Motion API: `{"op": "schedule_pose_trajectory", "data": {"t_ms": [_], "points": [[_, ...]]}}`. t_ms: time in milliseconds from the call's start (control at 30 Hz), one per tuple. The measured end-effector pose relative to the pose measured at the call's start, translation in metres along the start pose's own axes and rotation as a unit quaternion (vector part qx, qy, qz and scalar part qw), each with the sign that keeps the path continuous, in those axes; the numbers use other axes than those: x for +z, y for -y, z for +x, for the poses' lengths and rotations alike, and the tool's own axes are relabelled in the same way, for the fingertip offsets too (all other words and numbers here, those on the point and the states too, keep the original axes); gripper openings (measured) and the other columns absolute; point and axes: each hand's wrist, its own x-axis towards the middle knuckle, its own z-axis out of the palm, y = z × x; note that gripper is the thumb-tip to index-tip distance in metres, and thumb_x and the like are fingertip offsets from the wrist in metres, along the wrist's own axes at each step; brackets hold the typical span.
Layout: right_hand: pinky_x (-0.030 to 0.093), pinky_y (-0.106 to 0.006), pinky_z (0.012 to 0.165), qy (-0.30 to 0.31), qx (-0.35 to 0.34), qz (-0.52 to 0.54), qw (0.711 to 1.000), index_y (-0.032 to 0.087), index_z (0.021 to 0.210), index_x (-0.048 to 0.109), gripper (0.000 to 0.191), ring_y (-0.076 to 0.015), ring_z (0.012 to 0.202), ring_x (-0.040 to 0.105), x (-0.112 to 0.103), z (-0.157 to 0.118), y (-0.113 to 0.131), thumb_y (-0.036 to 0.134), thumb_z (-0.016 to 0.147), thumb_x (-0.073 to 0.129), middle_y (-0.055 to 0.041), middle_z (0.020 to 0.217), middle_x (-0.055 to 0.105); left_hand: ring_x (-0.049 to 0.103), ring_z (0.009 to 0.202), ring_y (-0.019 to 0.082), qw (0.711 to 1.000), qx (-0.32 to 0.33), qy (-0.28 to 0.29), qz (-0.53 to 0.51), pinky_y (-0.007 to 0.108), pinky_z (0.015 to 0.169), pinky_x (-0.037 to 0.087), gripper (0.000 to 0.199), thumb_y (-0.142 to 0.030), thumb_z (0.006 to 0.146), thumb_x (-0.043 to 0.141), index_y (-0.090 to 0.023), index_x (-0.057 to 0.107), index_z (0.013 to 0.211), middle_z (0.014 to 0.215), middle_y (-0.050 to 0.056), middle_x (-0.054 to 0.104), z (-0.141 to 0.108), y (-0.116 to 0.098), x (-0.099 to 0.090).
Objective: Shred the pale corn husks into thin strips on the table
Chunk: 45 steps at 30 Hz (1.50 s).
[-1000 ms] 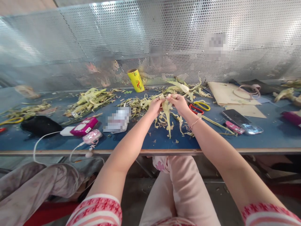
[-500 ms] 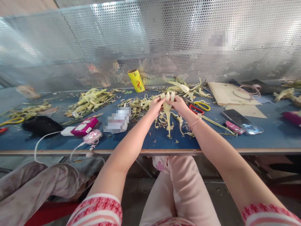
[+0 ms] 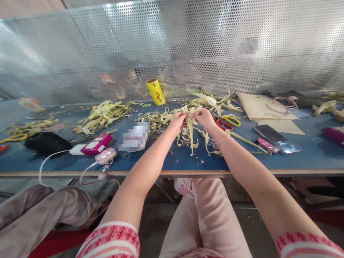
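Note:
My left hand (image 3: 177, 122) and my right hand (image 3: 205, 120) are close together above the table, fingertips pinching one pale green corn husk (image 3: 190, 132). Its upper end is split into several short strips that fan out over my fingers. A long pointed tail hangs down between the hands. Beneath and around them lie husk scraps (image 3: 185, 138). Just right of my right hand are scissors (image 3: 224, 123) with one red and one yellow handle loop.
A yellow tube (image 3: 156, 92) stands at the back by the perforated metal screen (image 3: 172, 28). Husk piles (image 3: 104, 114) lie to the left. Nearby are a magenta box (image 3: 96, 144), a black pouch (image 3: 48, 143), a phone (image 3: 271, 134) and brown cardboard (image 3: 258, 106). Another person's legs (image 3: 53, 215) show at left.
The strips at the husk's top stood up as curled loops and now spread out flatter to both sides. Both hands stay in nearly the same place; the tail's tip has shifted slightly.

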Motion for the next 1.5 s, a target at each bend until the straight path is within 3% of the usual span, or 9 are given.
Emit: {"op": "schedule_pose_trajectory", "data": {"t_ms": [100,300,767,900,1033,1133,1233,1500], "points": [[0.04,-0.026,0.064,0.016,-0.008,0.019,1.0,0.017,0.062,0.057,0.038,-0.0099,0.062,0.049,0.003,-0.003,0.005,0.04,0.049,0.085,0.003,0.065,0.055,0.05,0.048,0.007,1.0,0.011,-0.008,-0.017,0.019,0.054,0.043,0.019,-0.014,0.081,0.064,-0.015,0.051,0.067,0.054,-0.004,0.053,0.005,0.001,-0.005],[0.04,-0.025,0.066,0.033,-0.005,0.032,0.999,0.017,0.063,0.061,0.038,-0.0086,0.062,0.048,0.006,-0.007,0.012,0.038,0.046,0.087,0.0043,0.063,0.057,0.052,0.05,0.008,0.998,0.027,-0.055,-0.01,0.02,0.053,0.043,0.018,-0.015,0.087,0.056,-0.016,0.052,0.069,0.053,-0.005,0.05,0.01,0.001,-0.013],[0.046,-0.03,0.075,0.079,0.008,0.076,0.994,0.018,0.065,0.06,0.04,-0.0114,0.067,0.054,0.004,-0.011,0.018,0.045,0.049,0.085,0.002,0.068,0.059,0.046,0.045,0.005,0.998,0.047,-0.038,-0.003,0.019,0.051,0.039,0.022,-0.018,0.084,0.063,-0.015,0.051,0.065,0.05,-0.005,0.048,0.014,0.003,-0.016],[0.046,-0.028,0.068,0.035,0.021,0.067,0.997,0.019,0.069,0.056,0.043,-0.0102,0.063,0.053,0.003,-0.008,0.014,0.047,0.052,0.083,0.0031,0.067,0.056,0.052,0.047,0.007,0.999,0.042,-0.018,0.01,0.02,0.051,0.042,0.021,-0.024,0.077,0.072,-0.015,0.054,0.07,0.054,-0.005,0.054,0.012,0.004,-0.015],[0.046,-0.027,0.062,-0.023,0.074,0.036,0.996,0.017,0.075,0.058,0.046,-0.011,0.061,0.055,0.002,-0.005,0.007,0.049,0.052,0.083,0.0025,0.065,0.058,0.059,0.053,0.01,0.997,0.047,0.007,0.056,0.021,0.054,0.045,0.014,-0.021,0.077,0.07,-0.016,0.057,0.076,0.063,-0.002,0.063,0.006,0.004,-0.01],[0.049,-0.028,0.061,-0.012,0.102,0.025,0.994,0.018,0.076,0.059,0.046,-0.013,0.062,0.058,0.003,-0.005,0.004,0.051,0.053,0.082,0.0005,0.067,0.062,0.059,0.053,0.011,0.995,0.053,0.013,0.085,0.022,0.053,0.045,0.01,-0.018,0.08,0.064,-0.016,0.057,0.074,0.062,-0.002,0.062,0.0,0.002,-0.006],[0.05,-0.031,0.063,-0.004,0.076,-0.01,0.997,0.017,0.077,0.061,0.047,-0.0151,0.063,0.059,0.003,-0.005,0.001,0.055,0.056,0.079,-0.0026,0.071,0.065,0.058,0.053,0.011,0.995,0.048,0.02,0.085,0.022,0.053,0.045,0.009,-0.016,0.081,0.06,-0.017,0.058,0.073,0.06,-0.003,0.059,-0.004,0.001,-0.002],[0.045,-0.031,0.068,-0.056,0.004,-0.108,0.993,0.018,0.073,0.063,0.04,-0.016,0.068,0.055,-0.003,-0.001,-0.004,0.055,0.062,0.074,-0.002,0.071,0.064,0.059,0.054,0.012,0.998,0.023,0.018,0.057,0.023,0.054,0.044,0.014,-0.017,0.081,0.059,-0.017,0.058,0.067,0.058,-0.001,0.06,-0.006,-0.001,0.0]]}}
